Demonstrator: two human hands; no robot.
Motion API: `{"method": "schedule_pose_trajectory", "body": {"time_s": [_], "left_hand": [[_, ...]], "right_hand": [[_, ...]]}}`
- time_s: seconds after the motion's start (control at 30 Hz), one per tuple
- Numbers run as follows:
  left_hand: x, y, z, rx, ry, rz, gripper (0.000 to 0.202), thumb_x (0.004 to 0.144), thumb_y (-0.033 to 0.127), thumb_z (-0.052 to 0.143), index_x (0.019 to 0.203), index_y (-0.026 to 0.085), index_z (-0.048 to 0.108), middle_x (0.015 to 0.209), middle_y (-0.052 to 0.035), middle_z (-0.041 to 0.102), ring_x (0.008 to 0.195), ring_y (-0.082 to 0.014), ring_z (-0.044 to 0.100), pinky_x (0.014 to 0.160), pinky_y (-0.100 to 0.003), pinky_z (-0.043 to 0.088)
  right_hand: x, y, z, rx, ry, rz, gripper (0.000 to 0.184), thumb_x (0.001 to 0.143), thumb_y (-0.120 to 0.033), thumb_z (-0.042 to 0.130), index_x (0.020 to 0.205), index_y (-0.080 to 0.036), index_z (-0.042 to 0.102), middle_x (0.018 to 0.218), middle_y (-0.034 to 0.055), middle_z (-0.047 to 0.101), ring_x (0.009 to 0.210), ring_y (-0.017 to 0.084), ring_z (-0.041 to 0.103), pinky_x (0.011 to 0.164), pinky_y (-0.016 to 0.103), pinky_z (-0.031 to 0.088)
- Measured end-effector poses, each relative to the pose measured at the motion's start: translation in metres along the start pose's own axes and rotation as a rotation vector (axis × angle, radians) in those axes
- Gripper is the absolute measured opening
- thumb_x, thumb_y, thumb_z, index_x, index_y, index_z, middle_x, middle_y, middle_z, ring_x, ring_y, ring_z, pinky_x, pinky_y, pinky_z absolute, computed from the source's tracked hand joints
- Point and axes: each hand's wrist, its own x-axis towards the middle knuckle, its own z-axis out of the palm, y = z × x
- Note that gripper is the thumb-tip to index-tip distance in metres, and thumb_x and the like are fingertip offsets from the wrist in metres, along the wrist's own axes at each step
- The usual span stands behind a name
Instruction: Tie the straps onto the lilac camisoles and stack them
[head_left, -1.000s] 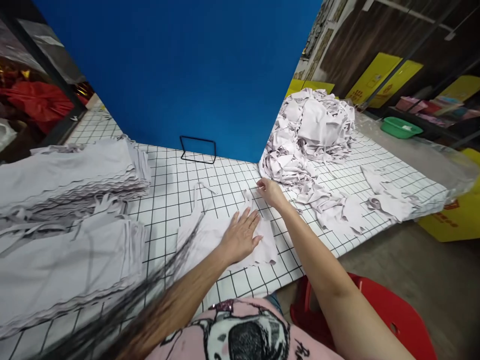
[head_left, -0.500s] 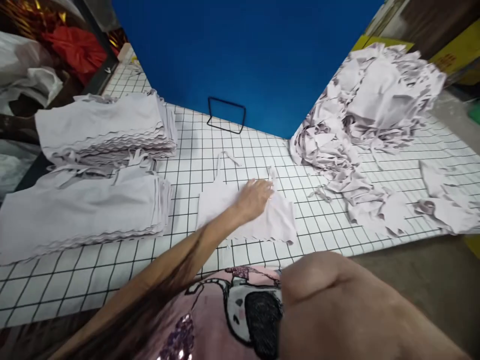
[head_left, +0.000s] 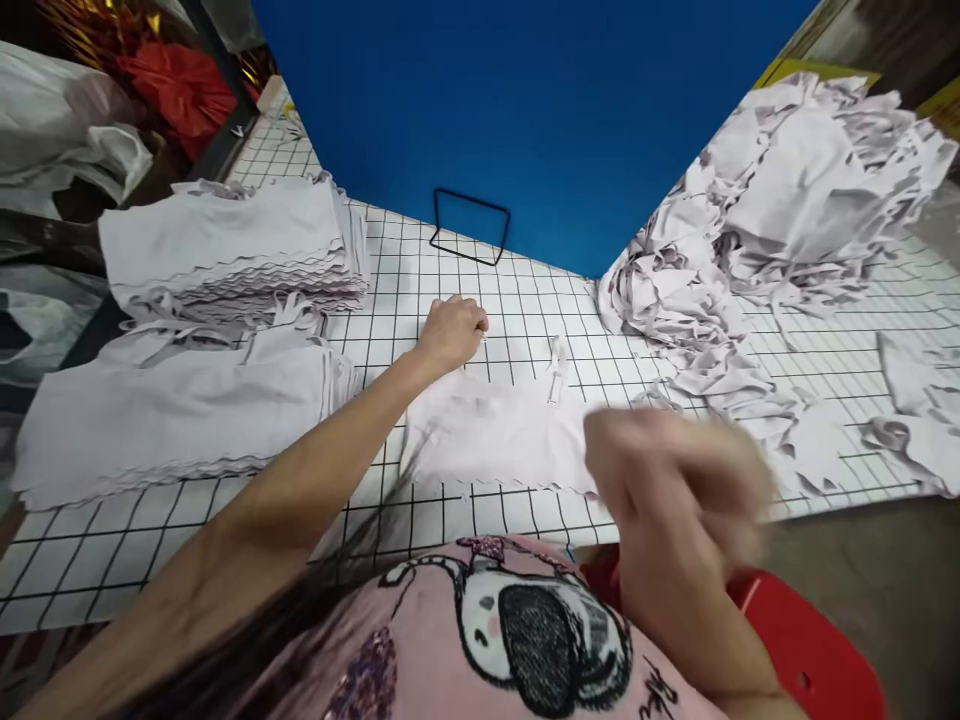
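A white camisole point(head_left: 502, 440) lies flat on the grid-patterned table cover point(head_left: 540, 515) in front of me, its wavy hem towards my body. My left hand point(head_left: 454, 332) is closed at the camisole's upper left, over the place of one shoulder strap, which it mostly hides. A small white bit shows beneath its fingers. The other strap point(head_left: 556, 370) lies free at the upper right, with a small clear piece along it. My right hand point(head_left: 675, 480) is raised by the garment's lower right corner, smeared by motion, so what its fingers hold cannot be made out.
Two stacks of white camisoles, a back one point(head_left: 232, 240) and a front one point(head_left: 180, 410), stand at left. A heap of white garments point(head_left: 795, 190) spreads along the right. A blue panel point(head_left: 525, 120) and bent black wire frame point(head_left: 471, 228) are ahead; a red stool point(head_left: 817, 650) is lower right.
My left hand has gone from the camisole's right strap to its upper left, over the left strap. My right hand has moved up and forward from close to the camera. The view has shifted slightly.
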Motion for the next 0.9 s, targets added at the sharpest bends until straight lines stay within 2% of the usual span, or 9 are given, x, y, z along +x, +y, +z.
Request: {"method": "schedule_pose_trajectory", "body": {"time_s": [0.07,0.1,0.17,0.23,0.4,0.6,0.7,0.83,0.9], "left_hand": [[-0.011,0.001,-0.014,-0.194,0.083,-0.027,0.015,0.081,0.01,0.056,0.078,0.016,0.069,0.085,-0.0043,0.069,0.085,-0.0193,0.058,0.083,-0.036,0.044],[-0.016,0.003,-0.02,-0.274,0.121,-0.035,0.013,0.08,0.012,0.057,0.08,0.016,0.069,0.085,-0.0038,0.069,0.083,-0.0182,0.059,0.08,-0.033,0.045],[-0.025,0.008,-0.03,-0.37,0.192,-0.033,0.011,0.081,0.016,0.058,0.081,0.016,0.069,0.084,-0.0036,0.068,0.081,-0.0173,0.059,0.077,-0.031,0.047],[-0.037,0.016,-0.036,-0.383,0.247,-0.001,0.011,0.083,0.018,0.059,0.082,0.016,0.07,0.082,-0.0035,0.067,0.082,-0.0175,0.059,0.078,-0.031,0.047],[-0.086,0.034,-0.024,-0.401,0.184,0.012,0.015,0.086,0.028,0.061,0.086,0.018,0.073,0.082,-0.0047,0.065,0.084,-0.0189,0.057,0.08,-0.034,0.046],[-0.114,0.031,-0.008,-1.041,-0.066,-0.682,0.044,0.083,0.055,0.063,0.094,0.013,0.069,0.089,-0.0097,0.071,0.066,-0.0135,0.06,0.057,-0.024,0.043],[-0.101,0.031,-0.007,-1.177,-0.109,-0.859,0.054,0.073,0.062,0.069,0.092,0.011,0.07,0.089,-0.0109,0.072,0.051,-0.0087,0.053,0.045,-0.021,0.033],[-0.086,0.033,-0.005,-1.137,-0.073,-0.817,0.045,0.066,0.055,0.078,0.075,0.012,0.072,0.081,-0.0085,0.073,0.042,-0.0029,0.037,0.045,-0.022,0.031],[-0.084,0.034,-0.004,-1.138,-0.048,-0.779,0.039,0.064,0.05,0.081,0.07,0.013,0.072,0.078,-0.0068,0.073,0.042,-0.0025,0.035,0.045,-0.022,0.031]], "right_hand": [[0.101,-0.045,0.014,0.148,0.144,-0.022,0.03,0.084,-0.063,0.053,0.092,-0.036,0.065,0.059,0.0027,0.045,0.057,0.019,0.046,0.047,0.034,0.025],[0.138,-0.059,0.025,0.213,0.124,0.026,0.036,0.084,-0.064,0.054,0.092,-0.031,0.065,0.062,0.0017,0.047,0.055,0.015,0.043,0.047,0.032,0.026],[0.181,-0.069,0.045,0.358,-0.003,0.213,0.051,0.081,-0.071,0.054,0.09,-0.022,0.064,0.065,0.0011,0.05,0.052,0.012,0.04,0.046,0.028,0.024],[0.196,-0.059,0.061,0.491,-0.134,0.385,0.06,0.078,-0.077,0.051,0.089,-0.018,0.064,0.07,0.0029,0.057,0.055,0.011,0.045,0.045,0.025,0.025],[0.191,-0.028,0.075,0.579,-0.248,0.404,0.041,0.073,-0.056,0.073,0.08,-0.017,0.061,0.073,0.0008,0.06,0.066,0.012,0.054,0.051,0.022,0.034],[0.167,-0.037,0.069,0.273,-0.287,0.31,0.031,0.081,-0.048,0.067,0.079,-0.018,0.062,0.078,0.002,0.065,0.067,0.011,0.054,0.058,0.025,0.036],[0.152,-0.04,0.072,-0.076,-0.313,0.178,0.027,0.088,-0.044,0.059,0.074,-0.02,0.06,0.075,0.0031,0.064,0.067,0.014,0.055,0.063,0.03,0.039],[0.136,-0.037,0.081,-0.753,-0.137,-0.07,0.017,0.091,-0.026,0.053,0.08,-0.021,0.065,0.079,0.0088,0.063,0.073,0.021,0.054,0.065,0.036,0.038],[0.132,-0.038,0.08,-0.867,-0.139,-0.145,0.014,0.091,-0.028,0.056,0.087,-0.021,0.068,0.085,0.0115,0.063,0.081,0.025,0.055,0.068,0.038,0.039]]}}
